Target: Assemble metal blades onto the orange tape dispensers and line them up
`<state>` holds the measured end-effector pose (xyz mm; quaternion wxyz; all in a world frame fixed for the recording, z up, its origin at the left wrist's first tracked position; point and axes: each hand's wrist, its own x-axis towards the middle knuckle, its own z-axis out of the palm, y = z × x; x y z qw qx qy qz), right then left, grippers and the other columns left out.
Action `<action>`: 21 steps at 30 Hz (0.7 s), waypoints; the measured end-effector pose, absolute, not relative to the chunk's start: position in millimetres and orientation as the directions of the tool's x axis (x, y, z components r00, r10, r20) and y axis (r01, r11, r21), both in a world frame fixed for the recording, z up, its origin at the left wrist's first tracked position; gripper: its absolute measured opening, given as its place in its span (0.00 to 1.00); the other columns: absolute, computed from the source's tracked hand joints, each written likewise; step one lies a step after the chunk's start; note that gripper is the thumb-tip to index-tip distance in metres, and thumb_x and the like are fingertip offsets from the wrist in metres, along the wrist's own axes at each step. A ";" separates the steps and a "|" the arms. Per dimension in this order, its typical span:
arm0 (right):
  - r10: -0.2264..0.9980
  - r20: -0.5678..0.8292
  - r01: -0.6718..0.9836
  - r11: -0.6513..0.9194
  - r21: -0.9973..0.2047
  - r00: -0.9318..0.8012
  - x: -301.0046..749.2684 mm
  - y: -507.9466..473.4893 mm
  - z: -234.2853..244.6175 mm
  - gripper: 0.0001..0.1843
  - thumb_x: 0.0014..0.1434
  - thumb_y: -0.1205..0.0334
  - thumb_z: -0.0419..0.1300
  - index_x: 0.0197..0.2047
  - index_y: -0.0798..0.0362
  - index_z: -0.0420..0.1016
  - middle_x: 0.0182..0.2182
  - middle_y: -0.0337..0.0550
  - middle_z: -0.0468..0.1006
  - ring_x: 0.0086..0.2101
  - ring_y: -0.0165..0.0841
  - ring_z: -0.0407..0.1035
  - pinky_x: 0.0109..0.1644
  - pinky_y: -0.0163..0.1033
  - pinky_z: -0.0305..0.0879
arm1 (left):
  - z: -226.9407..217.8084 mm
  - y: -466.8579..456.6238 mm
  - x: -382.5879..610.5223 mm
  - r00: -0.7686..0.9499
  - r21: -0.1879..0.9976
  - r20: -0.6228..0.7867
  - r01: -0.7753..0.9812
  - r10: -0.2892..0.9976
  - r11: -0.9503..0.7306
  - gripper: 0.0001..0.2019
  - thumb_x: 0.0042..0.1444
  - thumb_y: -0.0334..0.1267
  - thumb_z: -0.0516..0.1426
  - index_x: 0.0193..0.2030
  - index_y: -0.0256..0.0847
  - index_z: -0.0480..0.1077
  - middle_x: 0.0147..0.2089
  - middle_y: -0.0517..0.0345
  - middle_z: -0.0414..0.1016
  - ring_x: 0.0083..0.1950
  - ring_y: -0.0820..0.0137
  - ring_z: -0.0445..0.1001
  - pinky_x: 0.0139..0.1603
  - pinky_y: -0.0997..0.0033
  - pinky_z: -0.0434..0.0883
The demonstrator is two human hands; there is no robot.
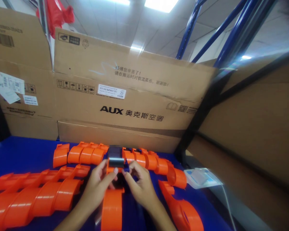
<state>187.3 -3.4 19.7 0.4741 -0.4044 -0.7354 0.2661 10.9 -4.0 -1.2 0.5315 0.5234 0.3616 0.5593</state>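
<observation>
My left hand is closed around an orange plastic tape dispenser, its thumb lying along the near side. Across the top of this dispenser runs a dark strip with a silver toothed edge. At its right end, my right hand pinches a small dark blue part against it. Directly below the hands is a curved orange section; whether it joins the held dispenser is hard to see. Behind the hands sits a black block-like object.
Rows of orange dispensers stand at left, back left and back right. Another orange dispenser lies near right. Beyond the blue tabletop rises a cardboard box. A white-and-blue packet rests by the rack post.
</observation>
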 end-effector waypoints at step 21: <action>0.757 0.595 0.490 0.640 -0.591 -0.271 191.8 -1.8 21.1 0.17 0.64 0.58 0.62 0.26 0.50 0.63 0.21 0.32 0.62 0.22 0.27 0.55 0.27 0.34 0.51 | -3.1 -6.7 11.6 0.121 0.963 0.192 -0.213 0.974 -0.163 0.16 0.58 0.48 0.62 0.46 0.40 0.73 0.32 0.58 0.74 0.31 0.69 0.73 0.29 0.73 0.73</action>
